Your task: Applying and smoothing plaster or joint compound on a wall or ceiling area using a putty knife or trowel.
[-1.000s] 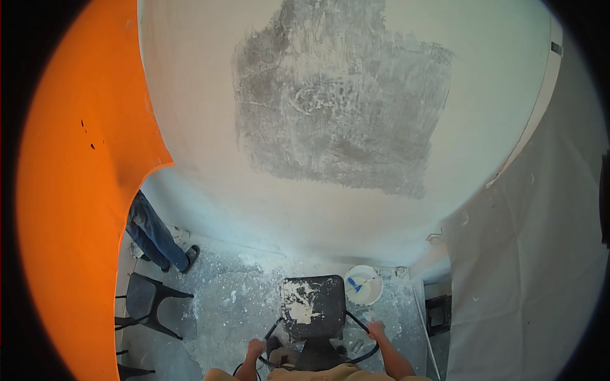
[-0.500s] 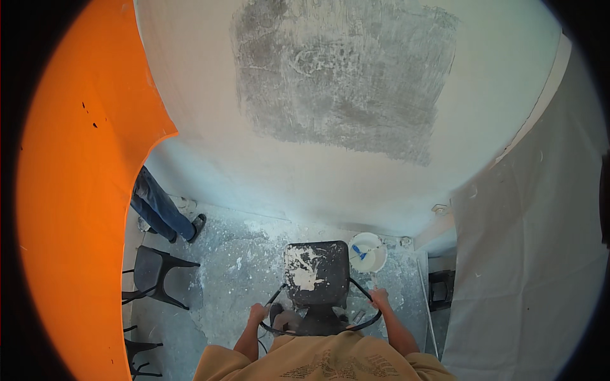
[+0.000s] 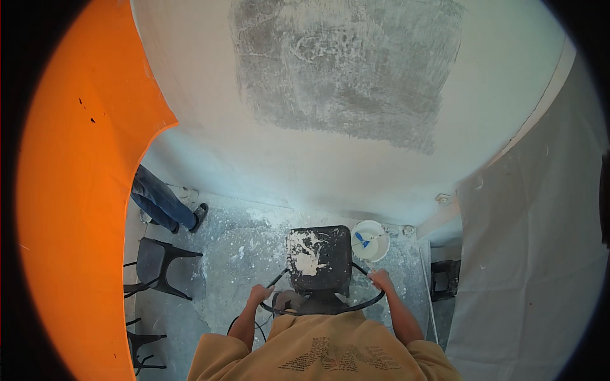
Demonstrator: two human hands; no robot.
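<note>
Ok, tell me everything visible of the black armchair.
The black armchair has a rounded-corner seat splashed with cream material, mostly on its left, and slim curved arms, perhaps metal. The left hand and right hand each grip an arm. It is left of the white bucket, seat toward the wall; whether all legs touch the floor is hidden.

The floor (image 3: 235, 273) is grey concrete, heavily spattered with white. On it stands a black chair (image 3: 337, 254) – its seat smeared with white – and, just beside that, a white bucket (image 3: 379, 239) with a blue tool (image 3: 363, 240) inside. Two more dark seats stand at left: a nearer-to-the-wall chair (image 3: 151, 261) and a partly hidden one (image 3: 136, 346). A co-worker's dark shoe (image 3: 201, 217) rests near them.
</note>
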